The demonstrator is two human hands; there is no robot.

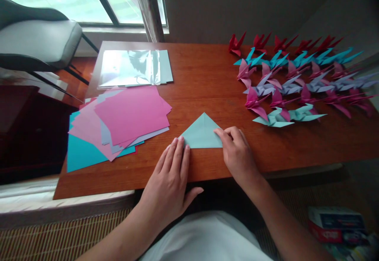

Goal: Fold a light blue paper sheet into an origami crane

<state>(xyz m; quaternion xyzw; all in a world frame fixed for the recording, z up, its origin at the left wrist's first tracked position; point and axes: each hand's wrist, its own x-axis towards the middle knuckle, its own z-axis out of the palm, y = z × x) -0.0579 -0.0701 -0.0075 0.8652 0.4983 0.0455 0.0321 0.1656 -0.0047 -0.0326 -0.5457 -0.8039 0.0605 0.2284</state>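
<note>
A pale mint sheet of origami paper [204, 134] lies on the table in front of me, folded into a triangle with its point away from me. My left hand [170, 178] rests flat with fingers stretched out, their tips on the triangle's left corner and the thumb held apart. At the right corner, my right hand [238, 152] has its fingers bent and closed on the paper; that corner is hidden beneath them. Two mint paper cranes [291, 115] stand to the right, beyond my right hand.
Overlapping pink, lilac and turquoise paper sheets [133, 115] lie at the left. Behind them is a shiny plastic-wrapped paper pack [130, 68]. Rows of red, turquoise, pink and lilac folded cranes [278, 85] fill the table's right side. A chair [41, 36] stands by the window.
</note>
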